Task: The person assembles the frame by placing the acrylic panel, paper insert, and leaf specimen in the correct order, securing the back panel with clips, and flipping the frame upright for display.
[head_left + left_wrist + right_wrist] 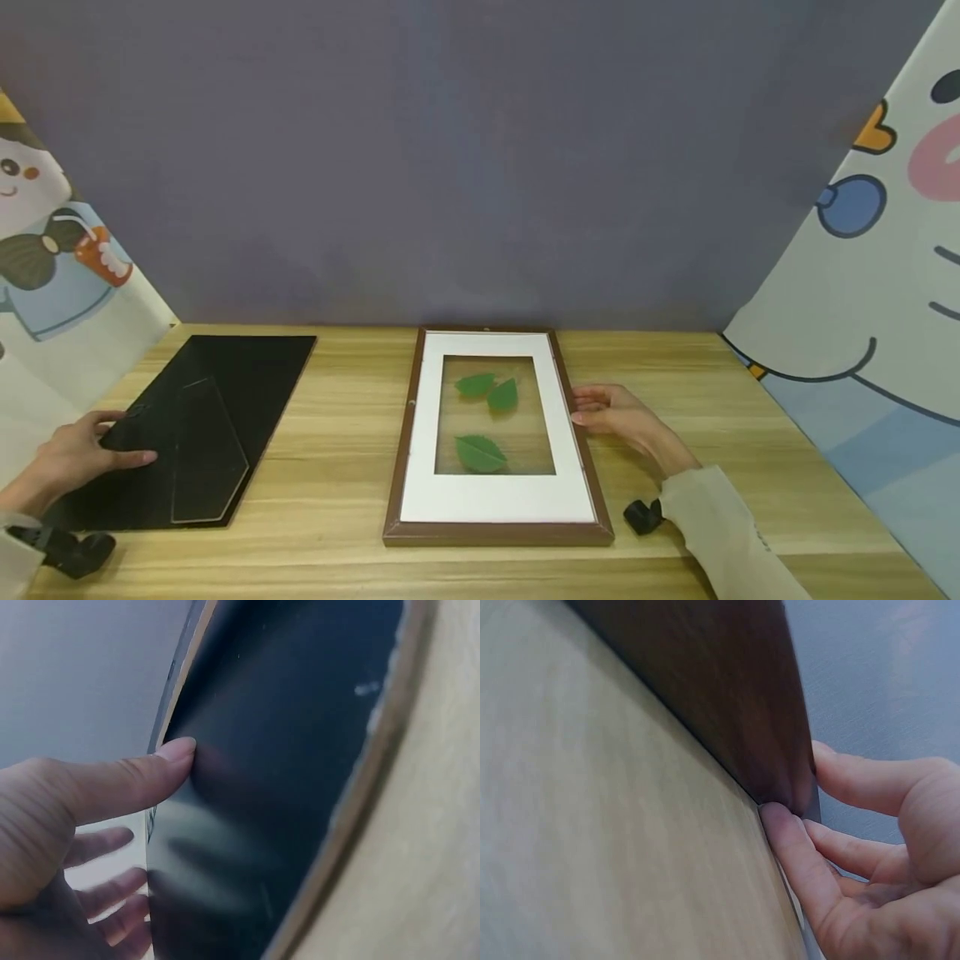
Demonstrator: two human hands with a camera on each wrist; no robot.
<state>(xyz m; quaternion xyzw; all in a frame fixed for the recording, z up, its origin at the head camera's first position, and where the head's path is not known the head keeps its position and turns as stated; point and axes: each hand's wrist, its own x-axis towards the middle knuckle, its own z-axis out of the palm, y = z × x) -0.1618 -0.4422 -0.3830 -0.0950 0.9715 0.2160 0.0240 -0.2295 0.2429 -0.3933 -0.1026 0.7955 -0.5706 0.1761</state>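
A brown picture frame (498,534) lies flat mid-table, with a white mat (495,500) inside it. Within the mat's window are three green leaves, one of them the lower leaf (480,454). My right hand (626,421) grips the frame's right side, thumb at the upper edge and a fingertip low by the table in the right wrist view. At the left lies a black backing board (247,358) with a stand leg (206,467) on it. My left hand (78,458) touches that board's left edge, its thumb stretched over the black face and the other fingers beside the edge.
The wooden table (337,467) ends against a grey back wall (450,167). Printed cartoon panels stand on both sides, the left panel (45,358) close to my left hand and the right panel (862,292) farther off.
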